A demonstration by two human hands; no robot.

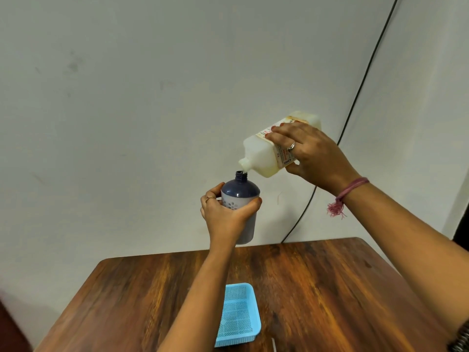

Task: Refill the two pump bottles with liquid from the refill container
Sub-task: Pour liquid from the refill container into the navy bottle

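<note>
Left hand [226, 214]: wrapped around the blue bottle [239, 196], held upright above the table's [330, 288] far edge.
Right hand [313, 154]: gripping the white refill container [264, 154], tilted, spout touching the bottle's open neck.
Basket [251, 326]: blue, on the table, near.

Dark blue plastic pump bottle [240, 196] smooth, glossy; translucent white plastic refill container [264, 153], paper label; glossy wooden table [317, 288]; light blue plastic mesh basket [238, 313].
</note>
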